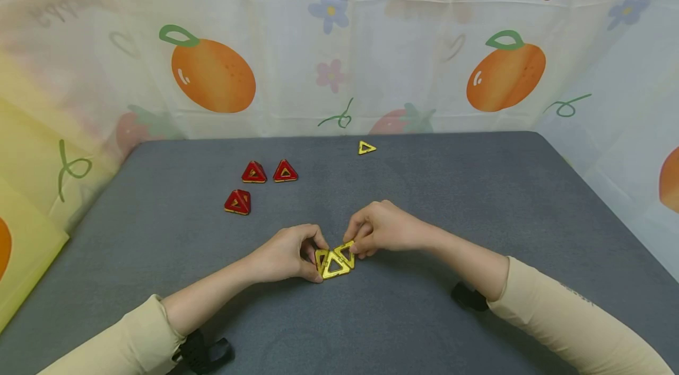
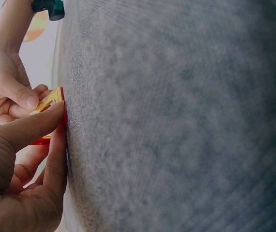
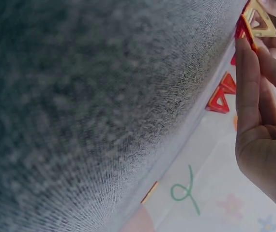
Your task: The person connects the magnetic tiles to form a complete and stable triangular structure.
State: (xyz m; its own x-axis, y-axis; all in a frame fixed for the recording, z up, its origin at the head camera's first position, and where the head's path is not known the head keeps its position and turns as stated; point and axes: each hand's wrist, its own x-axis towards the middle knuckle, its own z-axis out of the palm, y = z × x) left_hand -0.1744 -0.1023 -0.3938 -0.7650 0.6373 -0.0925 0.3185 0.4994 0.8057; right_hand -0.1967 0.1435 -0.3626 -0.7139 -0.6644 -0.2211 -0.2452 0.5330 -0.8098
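Three yellow triangular magnetic tiles (image 1: 336, 274) stand edge to edge on the table in front of me, the outer two tilted against the middle one. My left hand (image 1: 284, 253) pinches the left tile between thumb and fingers. At the other end, my right hand (image 1: 386, 226) pinches the right tile. Close up in the left wrist view, the left thumb (image 2: 36, 124) lies across a yellow face with a red edge showing. The right wrist view has the right fingers (image 3: 248, 92) on a red-and-yellow tile. Whether the tiles' rear edges meet is hidden.
Three red pyramids of triangular tiles (image 1: 237, 202) stand on the grey table (image 1: 477, 186) at the back left. A single yellow triangular tile (image 1: 366, 148) lies near the far edge. A patterned cloth (image 1: 392, 68) hangs behind the table.
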